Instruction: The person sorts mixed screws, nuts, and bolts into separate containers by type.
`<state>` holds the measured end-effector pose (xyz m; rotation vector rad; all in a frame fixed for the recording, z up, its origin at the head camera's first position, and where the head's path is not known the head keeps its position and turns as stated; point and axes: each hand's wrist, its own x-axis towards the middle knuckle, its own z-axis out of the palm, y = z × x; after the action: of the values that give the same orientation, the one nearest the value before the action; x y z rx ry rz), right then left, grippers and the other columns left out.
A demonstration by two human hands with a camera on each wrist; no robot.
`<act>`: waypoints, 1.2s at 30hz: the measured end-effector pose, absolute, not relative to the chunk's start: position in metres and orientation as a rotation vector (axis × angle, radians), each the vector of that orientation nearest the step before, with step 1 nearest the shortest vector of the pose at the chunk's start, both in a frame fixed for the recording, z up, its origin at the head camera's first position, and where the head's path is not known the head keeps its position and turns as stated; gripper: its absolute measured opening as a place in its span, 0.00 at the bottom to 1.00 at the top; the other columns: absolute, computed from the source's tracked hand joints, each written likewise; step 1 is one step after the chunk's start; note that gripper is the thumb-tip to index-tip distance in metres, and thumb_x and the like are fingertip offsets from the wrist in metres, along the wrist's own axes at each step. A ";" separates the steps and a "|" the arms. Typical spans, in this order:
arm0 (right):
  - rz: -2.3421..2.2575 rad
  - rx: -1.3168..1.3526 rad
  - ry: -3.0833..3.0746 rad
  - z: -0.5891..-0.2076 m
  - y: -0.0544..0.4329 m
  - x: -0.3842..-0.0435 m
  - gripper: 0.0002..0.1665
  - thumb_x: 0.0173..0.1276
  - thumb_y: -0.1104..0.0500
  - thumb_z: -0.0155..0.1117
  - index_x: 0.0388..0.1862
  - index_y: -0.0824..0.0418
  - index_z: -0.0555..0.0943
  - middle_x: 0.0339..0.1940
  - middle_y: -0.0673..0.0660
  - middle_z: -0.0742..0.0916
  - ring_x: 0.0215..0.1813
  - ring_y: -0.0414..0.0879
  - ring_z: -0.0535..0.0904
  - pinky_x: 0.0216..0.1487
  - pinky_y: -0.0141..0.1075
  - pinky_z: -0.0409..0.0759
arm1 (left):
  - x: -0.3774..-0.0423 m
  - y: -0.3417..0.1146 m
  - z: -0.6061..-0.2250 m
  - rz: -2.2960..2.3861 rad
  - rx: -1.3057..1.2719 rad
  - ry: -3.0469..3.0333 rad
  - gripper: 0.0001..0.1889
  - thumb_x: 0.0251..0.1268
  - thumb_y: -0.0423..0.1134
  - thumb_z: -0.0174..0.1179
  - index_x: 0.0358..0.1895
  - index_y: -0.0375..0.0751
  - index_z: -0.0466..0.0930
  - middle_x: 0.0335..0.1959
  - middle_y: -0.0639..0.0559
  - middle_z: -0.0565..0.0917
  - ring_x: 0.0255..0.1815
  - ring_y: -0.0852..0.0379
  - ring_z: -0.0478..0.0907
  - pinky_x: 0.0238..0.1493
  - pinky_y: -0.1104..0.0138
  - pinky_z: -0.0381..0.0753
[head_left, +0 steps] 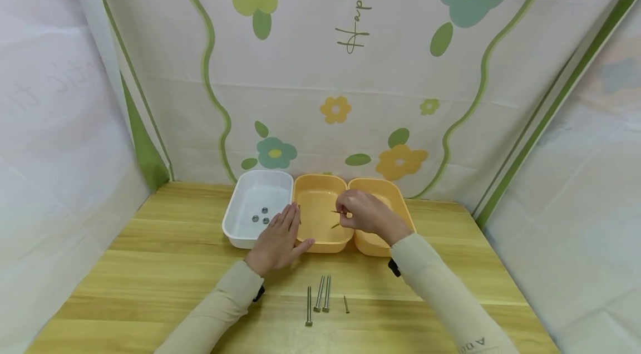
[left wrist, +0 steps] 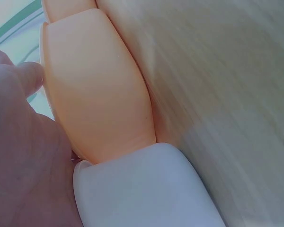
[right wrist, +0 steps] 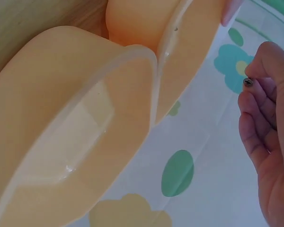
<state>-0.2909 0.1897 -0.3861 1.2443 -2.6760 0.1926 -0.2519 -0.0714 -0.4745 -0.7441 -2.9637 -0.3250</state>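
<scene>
My right hand (head_left: 365, 212) pinches a small screw (right wrist: 248, 82) between thumb and fingers, above the middle orange bin (head_left: 323, 247). Below it, another screw (head_left: 335, 225) shows inside that bin, and something thin and brass-coloured is partly hidden beside my left fingers. My left hand (head_left: 280, 240) lies with straight fingers over the adjoining rims of the middle bin and the white bin (head_left: 235, 239). Its thumb touches the middle bin's front rim in the left wrist view. Three nuts (head_left: 265, 210) lie in the white bin.
A second orange bin (head_left: 373, 248) stands at the right of the row, partly behind my right forearm. On the wooden table (head_left: 165, 265) in front lie three long bolts (head_left: 309, 306) and one small screw (head_left: 346, 304). A flowered cloth (head_left: 310, 75) hangs behind the bins.
</scene>
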 end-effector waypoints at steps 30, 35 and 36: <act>0.116 1.193 -2.591 -0.380 0.194 -0.297 0.24 0.71 0.54 0.76 0.61 0.64 0.84 0.57 0.59 0.89 0.58 0.54 0.88 0.55 0.42 0.89 | -0.252 -0.071 -0.473 -0.335 -0.749 -2.977 0.48 0.82 0.67 0.43 0.83 0.25 0.51 0.87 0.32 0.52 0.88 0.37 0.51 0.86 0.46 0.58; 0.094 1.224 -2.623 -0.367 0.199 -0.284 0.26 0.71 0.54 0.76 0.62 0.64 0.84 0.59 0.61 0.88 0.58 0.55 0.87 0.54 0.43 0.89 | -0.250 -0.071 -0.472 -0.325 -0.748 -2.977 0.48 0.82 0.67 0.43 0.83 0.25 0.51 0.87 0.33 0.52 0.88 0.38 0.51 0.86 0.46 0.59; 0.082 1.230 -2.627 -0.365 0.200 -0.281 0.26 0.70 0.54 0.76 0.62 0.64 0.84 0.58 0.61 0.88 0.57 0.55 0.87 0.54 0.44 0.89 | -0.250 -0.071 -0.472 -0.329 -0.750 -2.974 0.48 0.82 0.67 0.43 0.83 0.25 0.52 0.87 0.32 0.52 0.88 0.37 0.52 0.85 0.46 0.59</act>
<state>-0.2814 0.2004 -0.3649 1.2300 -2.6266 0.0816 -0.2499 -0.0714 -0.4720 -0.7497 -2.9741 -0.3288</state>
